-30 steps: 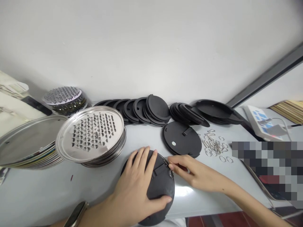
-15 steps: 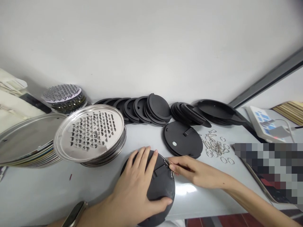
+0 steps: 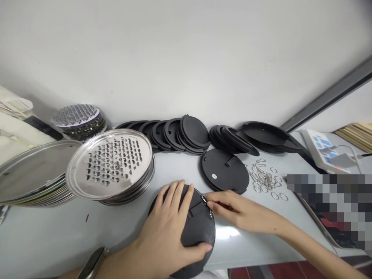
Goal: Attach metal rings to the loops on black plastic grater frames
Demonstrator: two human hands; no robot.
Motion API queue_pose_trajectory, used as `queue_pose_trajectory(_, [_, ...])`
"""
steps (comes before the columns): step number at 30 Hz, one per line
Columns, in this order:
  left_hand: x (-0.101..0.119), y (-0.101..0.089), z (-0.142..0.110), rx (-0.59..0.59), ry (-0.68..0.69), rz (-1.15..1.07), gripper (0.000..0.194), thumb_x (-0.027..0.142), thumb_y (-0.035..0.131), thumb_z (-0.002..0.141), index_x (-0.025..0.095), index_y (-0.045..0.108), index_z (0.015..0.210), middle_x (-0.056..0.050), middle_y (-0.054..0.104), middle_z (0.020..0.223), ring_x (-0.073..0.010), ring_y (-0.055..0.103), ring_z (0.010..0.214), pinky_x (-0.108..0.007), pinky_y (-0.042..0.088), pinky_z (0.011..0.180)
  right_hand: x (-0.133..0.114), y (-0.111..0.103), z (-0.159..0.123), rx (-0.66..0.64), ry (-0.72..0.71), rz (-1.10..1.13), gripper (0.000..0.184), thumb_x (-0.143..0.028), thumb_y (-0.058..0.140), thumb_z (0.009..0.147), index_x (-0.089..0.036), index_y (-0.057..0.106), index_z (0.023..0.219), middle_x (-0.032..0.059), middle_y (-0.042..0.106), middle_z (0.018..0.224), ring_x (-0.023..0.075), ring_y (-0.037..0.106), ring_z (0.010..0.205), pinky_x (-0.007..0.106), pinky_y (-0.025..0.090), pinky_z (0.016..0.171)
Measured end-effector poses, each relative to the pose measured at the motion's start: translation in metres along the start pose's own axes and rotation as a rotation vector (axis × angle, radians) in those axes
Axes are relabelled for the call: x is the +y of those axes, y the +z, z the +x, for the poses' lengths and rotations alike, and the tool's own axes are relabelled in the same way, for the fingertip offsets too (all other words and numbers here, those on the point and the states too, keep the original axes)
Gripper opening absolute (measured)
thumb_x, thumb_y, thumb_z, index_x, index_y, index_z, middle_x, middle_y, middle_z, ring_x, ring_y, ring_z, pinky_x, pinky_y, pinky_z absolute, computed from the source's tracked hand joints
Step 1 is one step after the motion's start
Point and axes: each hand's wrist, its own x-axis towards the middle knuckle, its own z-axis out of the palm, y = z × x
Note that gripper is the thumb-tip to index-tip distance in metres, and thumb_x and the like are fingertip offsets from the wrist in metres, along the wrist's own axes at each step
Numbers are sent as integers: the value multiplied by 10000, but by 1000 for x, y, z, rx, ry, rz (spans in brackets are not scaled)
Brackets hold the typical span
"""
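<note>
A round black disc (image 3: 200,232) with a raised strip slot lies on the table near the front edge. My left hand (image 3: 168,224) rests flat on it with fingers spread and the thumb along its right side. At the disc's upper right rim, my right hand (image 3: 222,205) pinches a small metal clip (image 3: 204,198), partly covered by the fingertips. A ring-like metal piece hangs just below the clip. Behind the right hand lies a short stack of black discs (image 3: 222,170) with a white sticker. Loose metal rings and clips (image 3: 266,180) are piled to its right.
A stack of metal plates topped by a grater plate (image 3: 110,162) stands left, beside larger round plates (image 3: 35,162). Spiked discs (image 3: 77,116) sit behind. Black rimmed discs (image 3: 194,131) line the wall. A power strip (image 3: 322,151) and a partly pixelated device are at right.
My right fingers have shifted slightly at the rim, and the metal clip now lies closer against the disc's edge. My left hand stays in place.
</note>
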Motion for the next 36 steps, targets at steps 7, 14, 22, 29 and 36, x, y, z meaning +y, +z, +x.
queue_pose_trajectory(7, [0, 0, 1, -7, 7, 1, 979, 660, 592, 735, 152, 244, 1496, -152, 251, 1548, -357, 236, 1400, -553, 242, 1131, -1, 13, -9, 229, -24, -141, 283, -278, 380, 978, -196, 418, 709, -25, 416, 717, 104, 376, 603, 229, 321, 563])
queue_pose_trajectory(14, [0, -2, 1, -7, 16, 2, 970, 662, 586, 745, 150, 247, 1495, -151, 256, 1547, -361, 235, 1401, -559, 247, 1129, 3, 16, -18, 356, 22, -97, 240, -301, 366, 983, -225, 589, 1026, 24, 577, 819, 155, 536, 724, 232, 402, 590])
queue_pose_trajectory(22, [1, -3, 1, -1, 13, -4, 966, 648, 600, 742, 152, 250, 1494, -150, 270, 1540, -367, 252, 1390, -564, 262, 1121, 1, 29, -10, 383, 88, -23, 318, -348, 312, 1015, -211, 398, 741, -27, 481, 686, 123, 465, 621, 239, 371, 609])
queue_pose_trajectory(29, [0, -3, 0, 10, 17, -5, 956, 650, 607, 738, 156, 273, 1485, -152, 291, 1531, -367, 262, 1386, -563, 262, 1118, -1, 41, -5, 403, 135, -68, 322, -356, 315, 1013, -216, 370, 728, -33, 473, 653, 130, 443, 584, 260, 321, 588])
queue_pose_trajectory(36, [0, -2, 1, 15, 25, -2, 976, 655, 605, 735, 149, 252, 1492, -143, 257, 1548, -357, 238, 1401, -546, 249, 1129, -3, 40, -7, 356, 135, -53, 351, -375, 304, 1012, -222, 336, 697, -34, 452, 625, 133, 427, 564, 256, 312, 565])
